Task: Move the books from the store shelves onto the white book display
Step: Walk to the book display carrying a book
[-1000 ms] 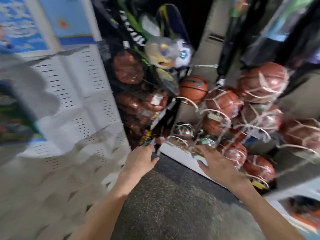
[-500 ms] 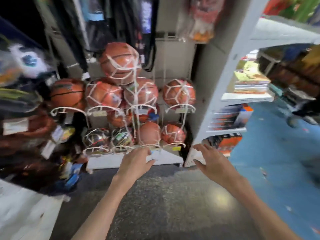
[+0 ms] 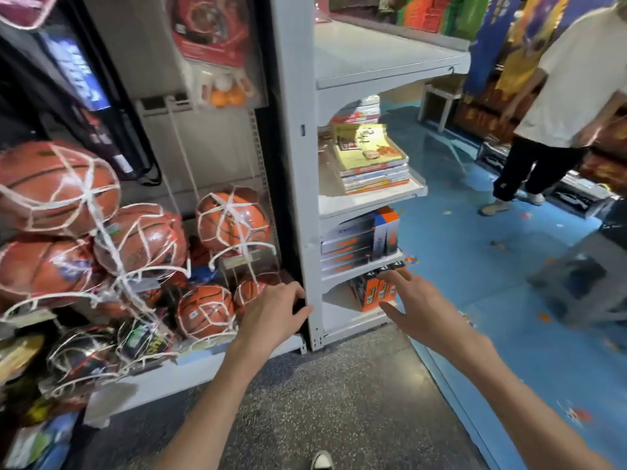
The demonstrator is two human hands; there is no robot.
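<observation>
A stack of books [image 3: 369,157] with a yellow cover on top lies on a middle shelf of the white shelving unit [image 3: 295,198]. More books [image 3: 359,111] sit behind it, partly hidden under the shelf above. My left hand [image 3: 274,312] hangs in front of the unit's upright post, fingers loosely curled, holding nothing. My right hand [image 3: 412,303] is stretched out with straight fingers in front of the two lowest shelves, empty. Both hands are well below the books.
Netted basketballs [image 3: 142,245] fill a wire rack on the left. Orange and black boxes [image 3: 359,242] occupy the lower shelves. A person in a white shirt [image 3: 556,106] stands on the blue floor at right. A grey step stool [image 3: 583,283] sits nearby.
My view has swung right, from the basketball rack to the white shelving unit with the books. Both empty hands stay raised in front of me.
</observation>
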